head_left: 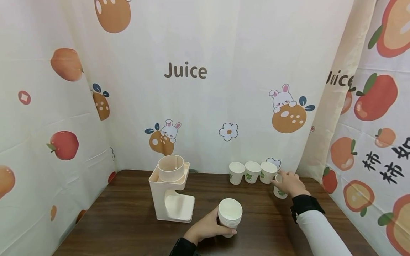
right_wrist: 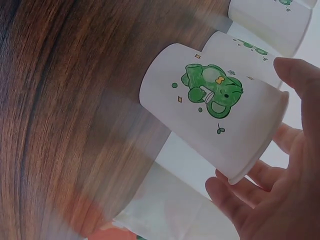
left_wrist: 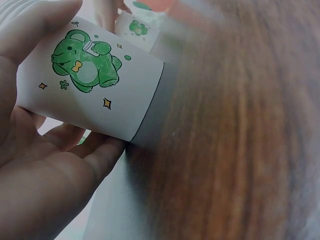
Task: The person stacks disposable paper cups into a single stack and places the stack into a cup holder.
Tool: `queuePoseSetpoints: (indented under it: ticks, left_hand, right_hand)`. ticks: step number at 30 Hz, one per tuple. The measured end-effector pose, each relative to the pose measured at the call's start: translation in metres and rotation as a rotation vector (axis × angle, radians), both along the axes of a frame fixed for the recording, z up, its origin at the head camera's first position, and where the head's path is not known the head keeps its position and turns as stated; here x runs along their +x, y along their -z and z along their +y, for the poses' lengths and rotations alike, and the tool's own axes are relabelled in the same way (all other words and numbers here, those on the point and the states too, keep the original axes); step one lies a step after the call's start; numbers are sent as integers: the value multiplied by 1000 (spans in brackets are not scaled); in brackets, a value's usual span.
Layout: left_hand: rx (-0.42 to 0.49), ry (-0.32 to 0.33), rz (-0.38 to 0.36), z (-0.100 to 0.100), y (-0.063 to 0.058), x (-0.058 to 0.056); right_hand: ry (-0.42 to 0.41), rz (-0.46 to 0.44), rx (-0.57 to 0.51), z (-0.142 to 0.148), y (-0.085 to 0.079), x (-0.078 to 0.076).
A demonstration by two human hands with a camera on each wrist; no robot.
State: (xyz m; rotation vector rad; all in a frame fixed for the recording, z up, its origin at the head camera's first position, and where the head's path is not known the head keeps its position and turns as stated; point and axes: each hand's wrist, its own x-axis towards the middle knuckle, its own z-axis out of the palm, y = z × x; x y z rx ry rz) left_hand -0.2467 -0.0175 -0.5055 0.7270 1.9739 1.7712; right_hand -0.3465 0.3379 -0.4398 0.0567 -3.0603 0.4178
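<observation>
Green bear (left_wrist: 87,62) on gripped cup stack (head_left: 230,217), only in left wrist view

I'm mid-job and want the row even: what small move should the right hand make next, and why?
I'd probably ease the outer cup into line with the three cups: the right hand has its fingers around it, and in the head view it sits nearer the wearer than they do.
</observation>
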Motion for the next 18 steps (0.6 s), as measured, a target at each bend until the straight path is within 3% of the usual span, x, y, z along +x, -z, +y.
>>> queuePoseSetpoints:
  ticks: [9,18]
  left_hand:
    - [9,10,-1,1,1,-2]
    - [23,15,9,0,1,-1]
  right_hand:
    - [-7,-1,-8,5,4,-2]
    - [-21,37,4,2,-1,6]
